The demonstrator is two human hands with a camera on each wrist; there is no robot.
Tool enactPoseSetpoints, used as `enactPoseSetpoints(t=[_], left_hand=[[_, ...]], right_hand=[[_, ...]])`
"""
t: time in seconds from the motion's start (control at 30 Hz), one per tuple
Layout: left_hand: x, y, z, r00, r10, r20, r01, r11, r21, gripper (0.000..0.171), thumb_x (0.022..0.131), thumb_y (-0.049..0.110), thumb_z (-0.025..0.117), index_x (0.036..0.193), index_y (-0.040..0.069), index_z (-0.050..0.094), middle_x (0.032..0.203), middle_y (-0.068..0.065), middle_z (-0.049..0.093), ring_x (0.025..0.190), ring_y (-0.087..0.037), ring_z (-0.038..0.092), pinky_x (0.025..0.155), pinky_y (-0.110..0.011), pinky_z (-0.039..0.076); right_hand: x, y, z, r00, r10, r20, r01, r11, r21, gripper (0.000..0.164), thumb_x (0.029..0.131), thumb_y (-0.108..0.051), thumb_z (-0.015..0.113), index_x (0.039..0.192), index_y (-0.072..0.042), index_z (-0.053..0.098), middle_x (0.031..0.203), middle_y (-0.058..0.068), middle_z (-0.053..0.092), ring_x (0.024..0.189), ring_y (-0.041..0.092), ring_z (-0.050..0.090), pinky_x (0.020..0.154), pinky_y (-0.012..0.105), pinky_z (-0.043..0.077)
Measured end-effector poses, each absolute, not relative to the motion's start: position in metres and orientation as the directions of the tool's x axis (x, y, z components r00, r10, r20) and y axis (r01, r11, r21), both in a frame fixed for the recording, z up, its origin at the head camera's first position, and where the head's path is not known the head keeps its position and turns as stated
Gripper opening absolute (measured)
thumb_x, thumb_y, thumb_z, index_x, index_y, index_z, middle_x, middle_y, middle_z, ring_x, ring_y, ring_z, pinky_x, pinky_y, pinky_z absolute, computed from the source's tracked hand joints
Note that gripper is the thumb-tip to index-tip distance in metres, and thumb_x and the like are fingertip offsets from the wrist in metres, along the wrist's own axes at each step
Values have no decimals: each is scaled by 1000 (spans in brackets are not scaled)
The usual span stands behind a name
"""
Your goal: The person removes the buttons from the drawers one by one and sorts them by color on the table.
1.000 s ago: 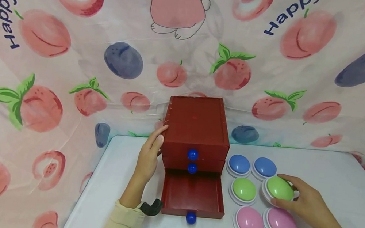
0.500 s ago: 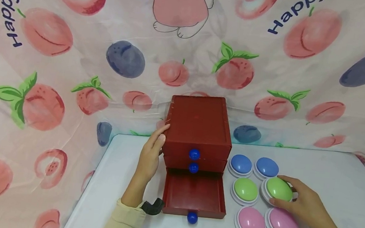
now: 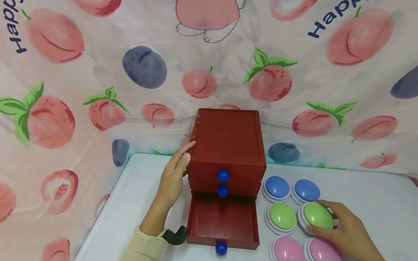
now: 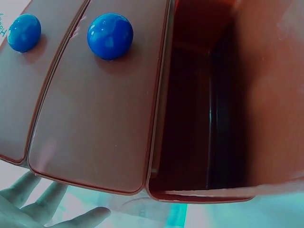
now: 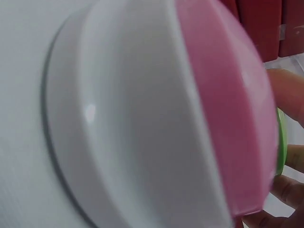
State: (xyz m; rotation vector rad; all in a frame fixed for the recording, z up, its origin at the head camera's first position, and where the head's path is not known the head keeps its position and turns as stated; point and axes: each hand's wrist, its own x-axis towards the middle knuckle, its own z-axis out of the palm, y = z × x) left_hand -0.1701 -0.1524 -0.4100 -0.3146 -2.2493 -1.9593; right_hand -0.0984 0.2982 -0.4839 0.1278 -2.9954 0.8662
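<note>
A reddish-brown drawer cabinet (image 3: 227,138) stands mid-table, its bottom drawer (image 3: 224,222) pulled out and bare inside. My left hand (image 3: 172,177) rests against the cabinet's left side with fingers extended; the left wrist view shows those fingers (image 4: 85,219) below the drawer fronts. Over on the right, my right hand (image 3: 348,228) grips a green dome push button (image 3: 317,215) with a white base, thumb at the near side and fingers at the far side. In the right wrist view a pink push button (image 5: 228,109) hides most of the green one (image 5: 282,142).
Beside the drawer sit a second green push button (image 3: 282,216), two blue ones (image 3: 277,187) and two pink ones (image 3: 288,253), close together. Blue ball knobs (image 3: 221,248) stick out from the drawer fronts. A fruit-print cloth (image 3: 201,54) hangs behind the white table (image 3: 141,208).
The right hand has shifted slightly left with the green push button, closer to the other green one. My left hand stays against the cabinet; the head view has moved a little.
</note>
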Motion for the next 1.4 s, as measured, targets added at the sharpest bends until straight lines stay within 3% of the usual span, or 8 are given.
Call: enactPoseSetpoints(t=[0.6, 0.9, 1.4], left_hand=[[-170, -151, -409, -965, 60, 256, 262, 140, 955, 40, 109, 42, 42, 147, 36, 53, 156, 3, 46, 138, -27, 51, 108, -61, 46], [-169, -151, -408, -967, 62, 248, 254, 132, 958, 41, 109, 42, 42, 148, 35, 52, 157, 2, 46, 138, -29, 50, 109, -62, 45], [-169, -152, -409, -966, 61, 251, 257, 138, 957, 41, 109, 41, 42, 148, 34, 52, 157, 1, 45, 138, -30, 50, 108, -63, 44]], right_hand=[[-98, 297, -489, -997, -81, 8, -73, 849, -523, 89, 75, -55, 86, 139, -2, 55, 131, 26, 61, 103, 36, 64, 77, 43, 53], [-97, 294, -484, -995, -101, 25, -100, 857, -505, 88, 76, -55, 85, 139, -1, 55, 130, 27, 61, 107, 40, 63, 84, 57, 55], [-99, 294, -485, -993, -114, 24, -111, 862, -494, 88, 76, -57, 84, 139, -2, 56, 132, 28, 59, 116, 48, 59, 91, 67, 51]])
